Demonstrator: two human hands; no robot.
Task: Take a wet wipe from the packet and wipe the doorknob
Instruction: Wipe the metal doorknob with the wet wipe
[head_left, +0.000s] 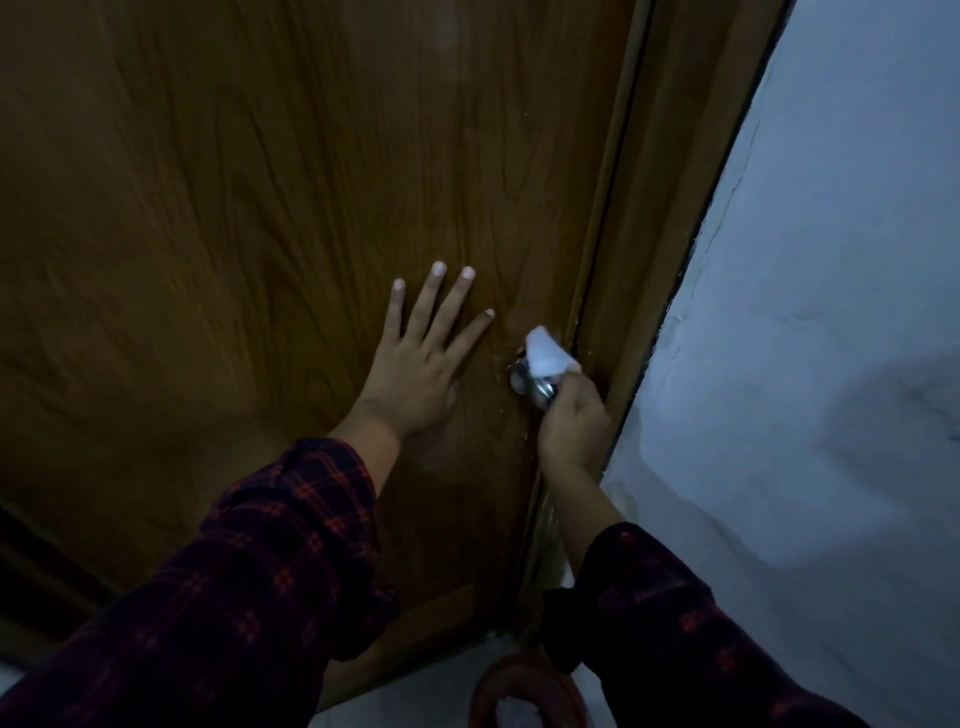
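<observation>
The right hand is closed round a bunched white wet wipe, pressing it on the metal doorknob just above its knuckles. The left hand lies flat and empty on the wooden door, beside the knob.

Brown wood-grain door with a smooth, faintly sheened face, shiny polished metal doorknob, soft white crumpled wet wipe, rough cracked pale plaster wall, checked cloth sleeves
</observation>
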